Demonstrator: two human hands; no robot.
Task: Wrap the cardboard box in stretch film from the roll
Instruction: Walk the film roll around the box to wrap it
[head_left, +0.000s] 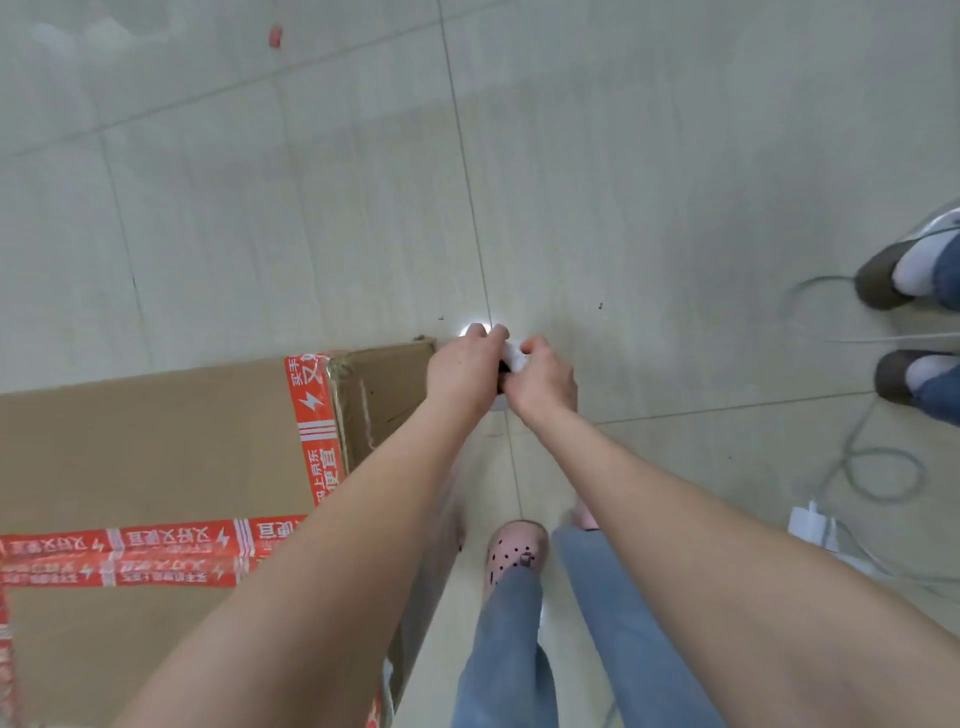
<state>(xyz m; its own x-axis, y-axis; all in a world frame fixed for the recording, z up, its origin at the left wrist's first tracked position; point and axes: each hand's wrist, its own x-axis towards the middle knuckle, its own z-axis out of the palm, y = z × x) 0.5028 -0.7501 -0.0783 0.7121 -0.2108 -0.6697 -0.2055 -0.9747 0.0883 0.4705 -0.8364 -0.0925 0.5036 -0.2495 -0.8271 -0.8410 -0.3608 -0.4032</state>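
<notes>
A large cardboard box (156, 447) with red printed tape stands on the floor at the lower left. Just off its far right corner, both my hands hold the roll of stretch film (511, 358), of which only a small white part and a dark core end show between them. My left hand (465, 366) grips it from the left, fingers curled over the top. My right hand (545, 376) grips it from the right. The roll is mostly hidden by my hands. Film on the box cannot be made out.
Pale tiled floor (623, 156) lies ahead. My feet in pink clogs (514, 553) stand right of the box. Another person's feet (904, 322) are at the right edge, with a grey cable (872, 467) looped on the floor and a white plug block (810, 525).
</notes>
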